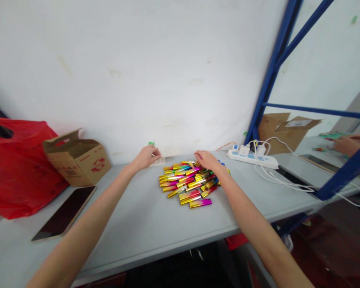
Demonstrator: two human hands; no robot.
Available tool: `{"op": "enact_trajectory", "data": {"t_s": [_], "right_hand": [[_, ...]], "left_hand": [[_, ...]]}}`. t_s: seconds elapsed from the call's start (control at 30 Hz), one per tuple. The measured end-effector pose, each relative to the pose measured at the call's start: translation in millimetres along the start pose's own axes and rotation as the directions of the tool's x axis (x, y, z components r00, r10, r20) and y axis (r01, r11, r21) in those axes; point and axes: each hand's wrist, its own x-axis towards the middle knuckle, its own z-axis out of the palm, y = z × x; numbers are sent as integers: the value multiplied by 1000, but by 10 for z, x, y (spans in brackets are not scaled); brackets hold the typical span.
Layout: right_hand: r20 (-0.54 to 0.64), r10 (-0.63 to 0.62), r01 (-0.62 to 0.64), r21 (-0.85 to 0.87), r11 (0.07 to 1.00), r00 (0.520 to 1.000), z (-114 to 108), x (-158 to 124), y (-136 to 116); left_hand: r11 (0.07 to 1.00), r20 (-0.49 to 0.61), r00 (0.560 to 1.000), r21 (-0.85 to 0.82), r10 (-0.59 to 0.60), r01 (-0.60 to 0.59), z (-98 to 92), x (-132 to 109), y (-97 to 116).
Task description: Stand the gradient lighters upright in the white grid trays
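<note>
the pile of shiny gradient-coloured metallic cases [187, 183], gold running into magenta, red, blue and green, lies on the grey table [132, 228] in front of me, and i place everything else by it. my right hand [206, 159] is at the pile's far right edge, palm down, fingers bent and close together over the cases; i can't tell whether they are clamped on one. my left hand [146, 157] is just beyond the pile's far left corner, at a pale gridded tray [158, 161], with the fingers curled and the tips drawn near the thumb; whether something small is pinched there, i can't tell. well to the left of the pile lies a dark-screened tablet [64, 214], with an open cardboard box [93, 164] printed in red behind it and a red plastic bag [21, 172] farther left. to the right of the pile, toward the wall [168, 72], a white power strip [253, 159] carries plugged-in chargers [244, 150], and white cables [283, 183] trail from it. farther right of the pile stand a blue metal frame [265, 86] and a second cardboard box [292, 138], and beyond the frame a co-worker's hands [349, 144] are close together over the table.
</note>
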Motion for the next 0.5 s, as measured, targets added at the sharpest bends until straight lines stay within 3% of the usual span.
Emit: {"op": "enact_trajectory", "data": {"t_s": [0.13,0.23,0.37,0.5], "right_hand": [[19,-94,89,167,982,995,-121,-35,86],[75,-163,134,296,946,984,-242,-73,130],[266,-174,73,352,933,948,-306,-99,204],[360,-210,63,378,924,909,-226,-85,284]], "left_hand": [[992,1,1000,-122,-17,17,-502,-669,-145],[993,61,996,-103,-57,63,-721,-1260,-231],[981,166,975,-102,-145,163,-726,-1905,-291],[962,268,942,-128,-201,241,-537,-2161,-277]]}}
